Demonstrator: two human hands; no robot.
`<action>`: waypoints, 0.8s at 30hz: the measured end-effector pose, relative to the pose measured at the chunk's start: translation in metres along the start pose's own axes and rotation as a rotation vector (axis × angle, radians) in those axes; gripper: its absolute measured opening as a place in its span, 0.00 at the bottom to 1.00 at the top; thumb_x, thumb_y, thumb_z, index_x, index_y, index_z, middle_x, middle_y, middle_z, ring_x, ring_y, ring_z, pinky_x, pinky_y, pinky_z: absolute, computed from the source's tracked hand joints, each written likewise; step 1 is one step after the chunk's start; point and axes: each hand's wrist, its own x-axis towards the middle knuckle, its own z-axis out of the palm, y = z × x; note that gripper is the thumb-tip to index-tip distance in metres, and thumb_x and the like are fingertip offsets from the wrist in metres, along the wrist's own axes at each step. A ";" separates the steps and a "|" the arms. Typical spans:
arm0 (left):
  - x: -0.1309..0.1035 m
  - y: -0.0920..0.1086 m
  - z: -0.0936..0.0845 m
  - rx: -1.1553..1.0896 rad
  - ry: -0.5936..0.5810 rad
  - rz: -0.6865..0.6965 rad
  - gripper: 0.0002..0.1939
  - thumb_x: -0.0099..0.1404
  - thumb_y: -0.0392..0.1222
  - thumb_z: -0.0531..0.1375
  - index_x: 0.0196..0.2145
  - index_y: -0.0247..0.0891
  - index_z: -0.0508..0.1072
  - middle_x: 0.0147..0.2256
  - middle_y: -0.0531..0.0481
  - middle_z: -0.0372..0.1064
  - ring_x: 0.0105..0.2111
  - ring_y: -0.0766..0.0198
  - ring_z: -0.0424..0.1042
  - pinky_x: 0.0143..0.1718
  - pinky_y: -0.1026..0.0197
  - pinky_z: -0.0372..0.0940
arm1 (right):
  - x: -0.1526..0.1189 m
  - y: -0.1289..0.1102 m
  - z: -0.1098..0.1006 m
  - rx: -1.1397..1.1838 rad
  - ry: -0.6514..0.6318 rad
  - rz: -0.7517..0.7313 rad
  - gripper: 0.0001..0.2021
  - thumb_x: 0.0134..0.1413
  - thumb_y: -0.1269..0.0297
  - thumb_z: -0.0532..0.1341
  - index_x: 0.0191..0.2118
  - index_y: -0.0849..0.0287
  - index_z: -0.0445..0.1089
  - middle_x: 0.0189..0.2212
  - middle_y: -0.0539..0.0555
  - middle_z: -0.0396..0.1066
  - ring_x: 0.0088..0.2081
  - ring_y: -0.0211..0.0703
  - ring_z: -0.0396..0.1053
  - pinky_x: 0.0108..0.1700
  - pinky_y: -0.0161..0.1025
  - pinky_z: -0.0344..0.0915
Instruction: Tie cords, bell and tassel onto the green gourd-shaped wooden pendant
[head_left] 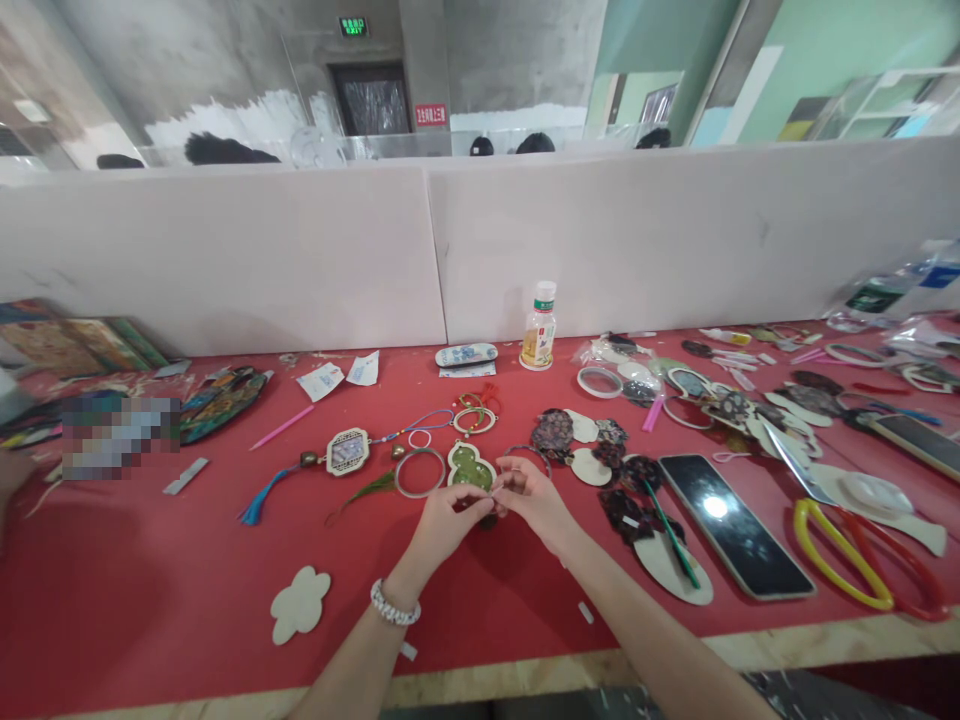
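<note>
Just below a green gourd-shaped piece with a pale rim [469, 466], the fingertips of my two hands meet. My left hand [448, 520] is closed in a pinch, and so is my right hand [537, 502]. Whatever small thing sits between the fingers is too small to make out. A dark bit shows under the fingertips. Left of the hands lie a ring [420, 472], a green tassel [375, 487] and a pale-framed pendant [348, 453] with a blue tassel [262, 497]. Behind the gourd piece is a ring with red cord [475, 420].
Right of my hands lie dark patterned pieces [555, 436], a phone [735, 525] and scissors with yellow and red handles [844, 550]. A small bottle [538, 330] stands before the white partition [300, 260]. A cloud-shaped blank [300, 605] and a pink pencil [282, 427] lie left.
</note>
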 end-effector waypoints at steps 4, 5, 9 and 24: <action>0.000 0.001 0.000 -0.002 0.002 -0.021 0.06 0.53 0.39 0.59 0.25 0.35 0.75 0.25 0.50 0.74 0.27 0.64 0.71 0.30 0.66 0.65 | 0.000 0.002 -0.001 0.009 -0.010 -0.005 0.22 0.39 0.68 0.63 0.42 0.57 0.56 0.24 0.46 0.68 0.22 0.34 0.65 0.25 0.34 0.63; 0.000 0.001 0.000 -0.006 0.001 -0.024 0.06 0.53 0.39 0.59 0.25 0.35 0.75 0.25 0.49 0.74 0.27 0.64 0.71 0.30 0.66 0.65 | 0.000 0.002 -0.002 0.007 -0.013 -0.006 0.23 0.39 0.68 0.63 0.43 0.57 0.56 0.24 0.46 0.68 0.22 0.34 0.65 0.25 0.33 0.63; 0.000 -0.001 0.000 -0.017 -0.020 -0.021 0.07 0.54 0.40 0.59 0.26 0.35 0.75 0.26 0.48 0.74 0.27 0.63 0.71 0.31 0.66 0.65 | 0.001 0.005 -0.003 0.003 -0.004 -0.017 0.29 0.38 0.69 0.63 0.48 0.56 0.52 0.28 0.49 0.69 0.22 0.33 0.65 0.26 0.34 0.63; -0.002 0.004 -0.001 0.036 -0.025 -0.035 0.09 0.54 0.43 0.58 0.26 0.36 0.75 0.25 0.50 0.74 0.26 0.63 0.71 0.31 0.64 0.65 | -0.003 -0.004 0.002 -0.041 -0.034 -0.002 0.25 0.40 0.68 0.63 0.46 0.56 0.55 0.25 0.46 0.67 0.25 0.35 0.66 0.31 0.36 0.64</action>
